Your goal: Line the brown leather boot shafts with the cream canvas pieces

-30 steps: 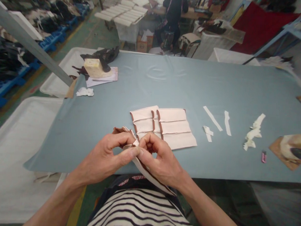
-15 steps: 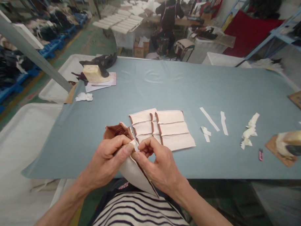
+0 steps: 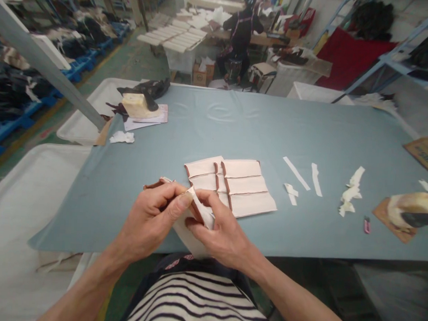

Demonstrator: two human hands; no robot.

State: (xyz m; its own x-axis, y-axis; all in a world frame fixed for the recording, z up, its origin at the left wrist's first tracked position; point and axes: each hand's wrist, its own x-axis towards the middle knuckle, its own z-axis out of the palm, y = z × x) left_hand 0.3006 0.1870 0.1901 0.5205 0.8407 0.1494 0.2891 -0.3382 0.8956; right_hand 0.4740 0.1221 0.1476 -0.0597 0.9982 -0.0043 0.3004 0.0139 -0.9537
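Near the table's front edge, a cream panel [image 3: 190, 239] with brown edging hangs tilted between my two hands, partly hidden by them. My left hand [image 3: 154, 221] pinches its upper edge between thumb and fingers. Folded brown material [image 3: 153, 184] shows behind that hand. The fingers of my right hand [image 3: 221, 228] are closed round the opposite edge, where a white flap [image 3: 207, 219] stands out. Just beyond lie similar cream panels with brown edges, a left one [image 3: 202, 167] and a right one [image 3: 248, 185], overlapping on the table.
White strips [image 3: 296, 172] and a crumpled strip [image 3: 352, 192] lie right of the panels on the blue-grey tabletop [image 3: 236, 128]. A small pink tool [image 3: 367, 225] and a yellowish pot [image 3: 405, 209] are farther right. A yellowish block [image 3: 136, 106] stands back left. Beyond, a person [image 3: 239, 30] sits.
The panel has turned in my hands, so less of its brown inner side shows. My right hand has shifted from a fingertip pinch to a fuller grip, lower along the edge.
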